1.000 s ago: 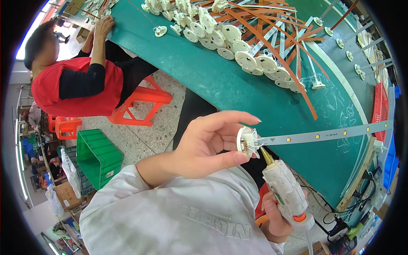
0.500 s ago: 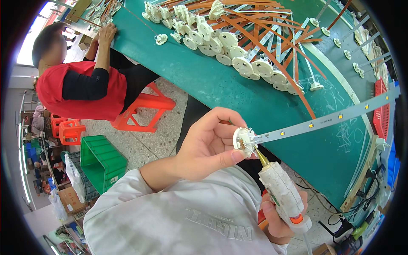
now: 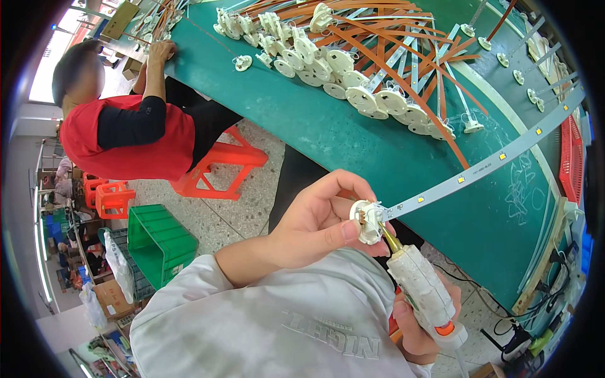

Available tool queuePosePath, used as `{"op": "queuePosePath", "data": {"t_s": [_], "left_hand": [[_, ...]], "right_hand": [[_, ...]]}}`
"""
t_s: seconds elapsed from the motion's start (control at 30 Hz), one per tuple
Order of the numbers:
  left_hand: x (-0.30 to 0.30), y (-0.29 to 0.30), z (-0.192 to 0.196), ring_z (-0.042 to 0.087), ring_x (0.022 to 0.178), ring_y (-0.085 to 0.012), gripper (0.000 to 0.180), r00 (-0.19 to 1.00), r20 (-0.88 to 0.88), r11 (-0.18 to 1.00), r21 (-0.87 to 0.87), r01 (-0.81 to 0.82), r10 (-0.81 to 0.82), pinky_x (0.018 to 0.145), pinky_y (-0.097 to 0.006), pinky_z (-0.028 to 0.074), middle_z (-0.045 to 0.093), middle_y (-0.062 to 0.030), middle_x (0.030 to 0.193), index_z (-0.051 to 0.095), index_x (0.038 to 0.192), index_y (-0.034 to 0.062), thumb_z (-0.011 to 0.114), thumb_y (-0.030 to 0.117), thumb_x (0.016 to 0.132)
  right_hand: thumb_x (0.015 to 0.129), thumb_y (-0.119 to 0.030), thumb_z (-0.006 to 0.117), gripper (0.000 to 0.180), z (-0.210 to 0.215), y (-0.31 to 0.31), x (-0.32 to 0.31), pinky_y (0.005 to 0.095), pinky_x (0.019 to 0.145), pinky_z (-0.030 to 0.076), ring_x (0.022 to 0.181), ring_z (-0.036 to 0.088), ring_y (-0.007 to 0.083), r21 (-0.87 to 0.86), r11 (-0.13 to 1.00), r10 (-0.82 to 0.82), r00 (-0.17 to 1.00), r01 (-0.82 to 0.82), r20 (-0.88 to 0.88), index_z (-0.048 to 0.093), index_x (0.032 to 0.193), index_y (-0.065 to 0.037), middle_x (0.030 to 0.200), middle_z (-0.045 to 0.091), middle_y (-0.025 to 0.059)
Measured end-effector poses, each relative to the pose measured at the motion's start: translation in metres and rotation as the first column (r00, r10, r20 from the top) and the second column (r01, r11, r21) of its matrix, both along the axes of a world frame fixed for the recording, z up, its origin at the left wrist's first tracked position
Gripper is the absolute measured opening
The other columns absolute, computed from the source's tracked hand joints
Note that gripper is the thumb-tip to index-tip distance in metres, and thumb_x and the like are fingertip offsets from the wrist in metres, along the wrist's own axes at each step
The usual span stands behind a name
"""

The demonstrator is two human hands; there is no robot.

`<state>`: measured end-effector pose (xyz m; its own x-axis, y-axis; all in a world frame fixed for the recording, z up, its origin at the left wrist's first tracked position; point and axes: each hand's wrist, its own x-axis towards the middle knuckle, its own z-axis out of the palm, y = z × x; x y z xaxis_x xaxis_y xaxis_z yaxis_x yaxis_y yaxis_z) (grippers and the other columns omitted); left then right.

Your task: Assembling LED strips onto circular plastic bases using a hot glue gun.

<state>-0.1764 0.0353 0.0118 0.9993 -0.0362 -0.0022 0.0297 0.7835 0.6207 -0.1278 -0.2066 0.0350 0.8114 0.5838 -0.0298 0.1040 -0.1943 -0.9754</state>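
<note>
Between the thumb and fingers of my left hand (image 3: 315, 220) is a round white lamp base (image 3: 367, 220), its inner side turned toward the right. A long grey LED strip (image 3: 482, 169) with small yellow chips runs from the base up to the right, over the green table. My right hand (image 3: 423, 324) is wrapped round the handle of a white hot glue gun (image 3: 423, 286). The gun's brass nozzle (image 3: 391, 239) points up at the base and meets it, or nearly so, by the strip's end.
A green-topped table (image 3: 277, 110) carries a row of similar white lamp bases (image 3: 362, 99) with orange and grey strips (image 3: 403, 69). A co-worker in red (image 3: 129, 135) sits at the far left on an orange stool (image 3: 217, 167). A green crate (image 3: 161, 242) and a red basket (image 3: 570, 157) stand at the sides.
The lamp base has turned slightly in my left hand, and the strip now bows upward more at its far end. The nozzle stays close to the base. The whole view has shifted a little.
</note>
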Motion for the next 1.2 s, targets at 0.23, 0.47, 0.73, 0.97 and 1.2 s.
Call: {"op": "queuePosePath", "data": {"t_s": [0.23,0.47,0.73,0.97,1.2], "left_hand": [[0.002,0.002,0.001,0.062,0.116,-0.0260,0.036,1.000,-0.017,1.000,0.006,0.005,-0.005,0.096,-0.046,0.058,0.060,-0.0182,0.122,0.040,0.129,0.0018,0.059,0.013,0.101],[0.003,0.002,0.000,0.067,0.109,-0.0267,0.037,0.999,-0.031,0.999,-0.021,0.032,-0.032,0.093,-0.044,0.059,0.062,-0.0154,0.119,0.043,0.131,0.0015,0.058,0.019,0.102],[-0.001,0.002,0.005,0.071,0.096,-0.0376,0.053,0.990,-0.137,0.996,-0.080,0.030,-0.040,0.080,-0.043,0.063,0.060,-0.0305,0.116,0.038,0.135,-0.0103,0.056,0.027,0.103],[-0.003,0.001,-0.004,0.072,0.093,-0.0391,0.054,0.989,-0.111,0.971,-0.229,0.072,-0.100,0.079,-0.044,0.063,0.060,-0.0330,0.119,0.036,0.137,-0.0117,0.051,0.029,0.105],[-0.003,0.004,-0.010,0.071,0.096,-0.0408,0.055,0.988,-0.064,0.932,-0.346,0.110,-0.140,0.077,-0.045,0.062,0.060,-0.0344,0.122,0.034,0.137,-0.0134,0.048,0.030,0.106]], "right_hand": [[0.061,-0.011,0.077,0.022,0.002,0.002,0.001,0.0304,0.049,0.036,0.059,0.051,0.0202,0.018,1.000,-0.010,1.000,0.010,0.013,0.071,0.078,0.000,0.072,0.055,0.0081],[0.069,-0.009,0.073,0.037,0.001,-0.009,0.005,0.0313,0.061,0.044,0.067,0.058,0.0197,0.001,0.998,0.069,0.995,-0.070,0.077,0.062,0.101,0.005,0.083,0.062,0.0130],[0.078,-0.008,0.069,0.051,0.003,-0.012,0.000,0.0303,0.068,0.050,0.069,0.061,0.0177,-0.139,0.980,0.166,0.969,-0.142,0.181,0.051,0.121,0.012,0.091,0.066,0.0181],[0.060,-0.007,0.081,0.019,0.008,0.004,-0.001,0.0304,0.053,0.035,0.066,0.048,0.0199,-0.060,0.998,-0.032,0.997,0.027,-0.076,0.064,0.068,-0.003,0.067,0.051,0.0044],[0.057,-0.005,0.080,0.019,0.009,0.008,0.001,0.0311,0.052,0.034,0.062,0.046,0.0204,0.018,0.999,-0.049,0.998,0.049,-0.046,0.069,0.072,-0.005,0.065,0.053,0.0043]]}}
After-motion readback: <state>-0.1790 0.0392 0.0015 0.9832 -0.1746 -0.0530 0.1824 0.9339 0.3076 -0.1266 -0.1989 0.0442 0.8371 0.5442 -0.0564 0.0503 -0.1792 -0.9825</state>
